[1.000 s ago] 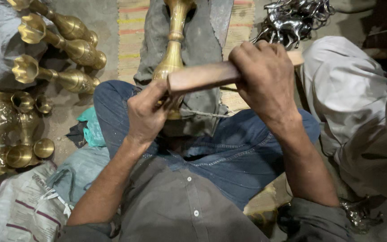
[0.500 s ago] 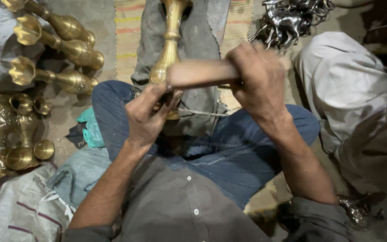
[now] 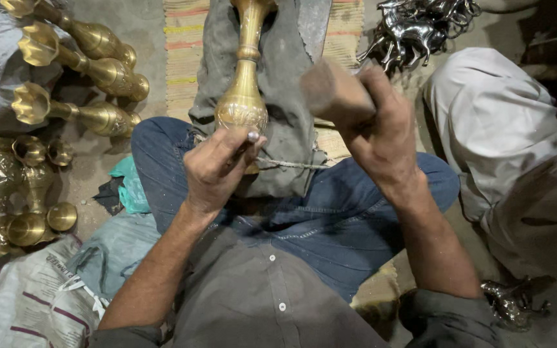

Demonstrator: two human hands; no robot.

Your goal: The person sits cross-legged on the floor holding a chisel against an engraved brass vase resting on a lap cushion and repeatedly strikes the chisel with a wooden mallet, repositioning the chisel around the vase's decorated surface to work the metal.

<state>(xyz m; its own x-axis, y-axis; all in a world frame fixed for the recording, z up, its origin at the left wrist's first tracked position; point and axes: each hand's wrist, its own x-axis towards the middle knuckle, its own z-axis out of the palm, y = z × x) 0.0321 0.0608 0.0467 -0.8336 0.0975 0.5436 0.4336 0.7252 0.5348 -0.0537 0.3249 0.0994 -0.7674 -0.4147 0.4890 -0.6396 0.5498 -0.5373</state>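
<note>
I see my left hand (image 3: 217, 171) pinching a thin metal punch (image 3: 250, 138) against the brass vase (image 3: 243, 96); my right hand (image 3: 378, 132) grips a blurred wooden mallet (image 3: 330, 90). The vase lies on grey cloth (image 3: 291, 77) across my lap, long axis pointing away. More brass vases (image 3: 78, 77) lie far left, silvery figurines (image 3: 420, 29) far right.

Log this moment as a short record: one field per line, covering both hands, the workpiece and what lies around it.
Left hand: left hand pinches a thin metal punch with a rounded shiny top against the workpiece.
Right hand: right hand grips a blurred brown wooden mallet, raised beside the workpiece.
Workpiece: tall engraved brass vase, lying on a grey cloth over the lap.
Left side: row of brass trumpet-mouthed vases lying on the floor.
Top right: pile of silvery metal figurines.
Nearby: another person's pale trousered leg.
</note>
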